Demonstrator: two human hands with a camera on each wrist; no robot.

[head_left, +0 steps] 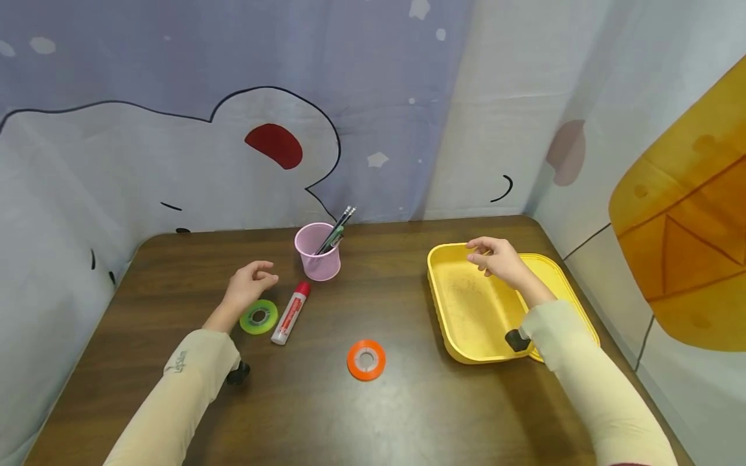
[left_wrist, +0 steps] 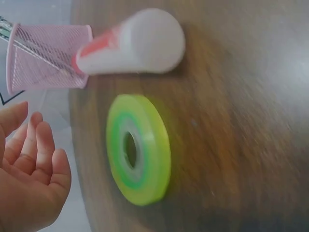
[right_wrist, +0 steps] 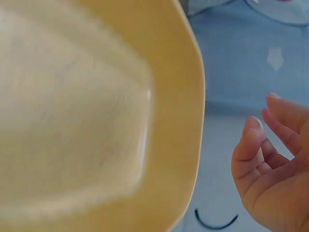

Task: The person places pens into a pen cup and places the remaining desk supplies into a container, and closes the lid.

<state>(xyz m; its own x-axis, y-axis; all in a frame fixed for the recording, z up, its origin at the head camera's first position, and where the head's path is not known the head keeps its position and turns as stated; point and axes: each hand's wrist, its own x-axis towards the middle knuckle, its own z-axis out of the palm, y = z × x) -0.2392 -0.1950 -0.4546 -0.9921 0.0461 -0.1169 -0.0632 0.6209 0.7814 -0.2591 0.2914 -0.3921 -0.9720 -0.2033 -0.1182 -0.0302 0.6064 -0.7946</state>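
Note:
My left hand (head_left: 249,285) hovers with loosely bent fingers and holds nothing, close by a green tape roll (head_left: 259,316). Just right of that roll lies a white glue stick (head_left: 290,317) with a red cap, its cap end pointing toward a pink mesh pencil cup (head_left: 318,260). In the left wrist view the green roll (left_wrist: 145,150) lies beyond the fingers. Over the yellow plastic box (head_left: 438,304) my right hand (head_left: 495,257) hangs, fingers slightly curled with nothing between them. The right wrist view shows the box's wall (right_wrist: 178,116) beside that hand.
Nearer the front of the wooden table (head_left: 408,414) lies an orange tape roll (head_left: 366,360). A yellow lid (head_left: 550,275) sits under the right side of the box. Pencils (head_left: 337,230) lean in the cup. A printed curtain (head_left: 384,116) stands along the back and right.

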